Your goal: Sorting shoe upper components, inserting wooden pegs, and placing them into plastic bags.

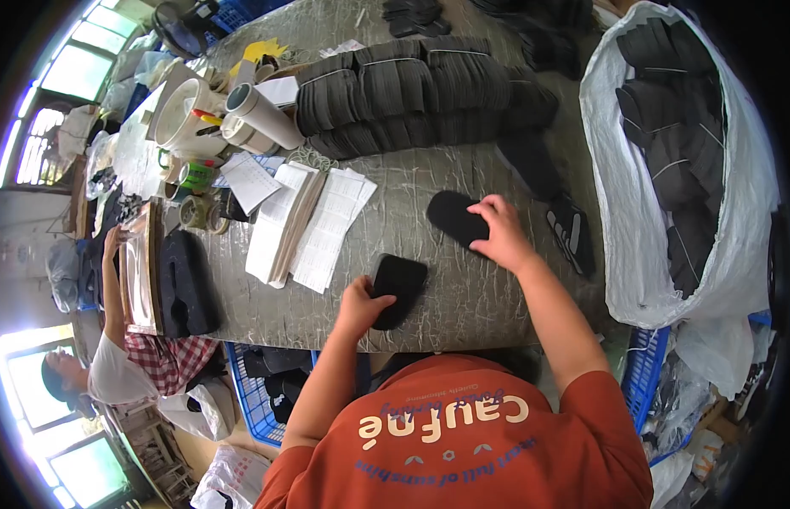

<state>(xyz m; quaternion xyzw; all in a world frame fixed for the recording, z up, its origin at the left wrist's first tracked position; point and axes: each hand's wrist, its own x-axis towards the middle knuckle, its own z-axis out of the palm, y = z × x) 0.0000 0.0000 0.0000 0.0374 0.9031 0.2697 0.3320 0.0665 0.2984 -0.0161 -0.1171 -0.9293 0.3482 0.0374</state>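
My left hand [358, 307] grips a flat black pad [402, 290] by its near left side, the thumb lying over its top. This pad has rounded corners and is held just above or on the table; I cannot tell which. Farther off and to the right, my right hand [504, 236] pinches the right end of a second black pad [450, 214], longer and round-ended like an insole. Beyond both hands lie long rows of stacked black pads [395, 93], tied in bundles with pale bands.
Paper sheets [331, 229] and a white tumbler [272, 117] are on the worktable [412, 182]'s left side, near tape rolls [194, 176]. A white sack [611, 161] of bundled black pieces stands right. Blue crates [257, 407] sit below the edge. Another person [128, 365] works far left.
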